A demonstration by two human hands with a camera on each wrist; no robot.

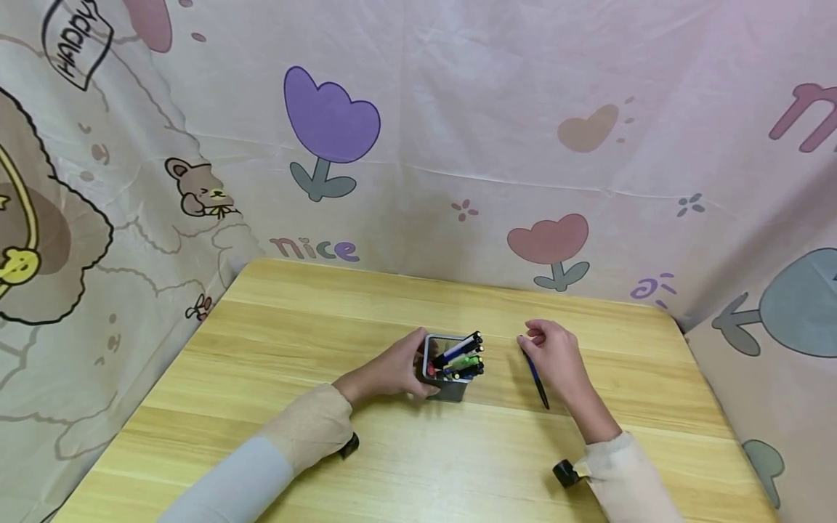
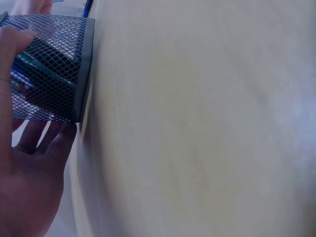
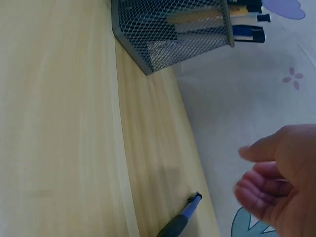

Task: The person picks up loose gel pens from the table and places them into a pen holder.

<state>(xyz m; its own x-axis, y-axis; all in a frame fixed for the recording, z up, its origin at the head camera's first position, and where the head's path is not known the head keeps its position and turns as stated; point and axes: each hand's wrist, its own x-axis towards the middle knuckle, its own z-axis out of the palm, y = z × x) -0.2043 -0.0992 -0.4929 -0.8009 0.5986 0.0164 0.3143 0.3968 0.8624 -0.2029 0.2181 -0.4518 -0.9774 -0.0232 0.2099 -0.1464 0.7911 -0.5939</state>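
Observation:
My left hand grips a black wire-mesh pen holder from its left side, thumb and fingers around the mesh. The holder stands on the table, with several pens and markers leaning to the right inside it. To the right of the holder lies a single blue and black pen. Over that pen's far end hovers my right hand, its fingers loosely bent. In the right wrist view a gap shows between the fingertips and the pen, and nothing is held.
The wooden table ends at a printed cloth backdrop behind, with cloth on the left and right too. A small black wrist device is at the right sleeve, another at the left.

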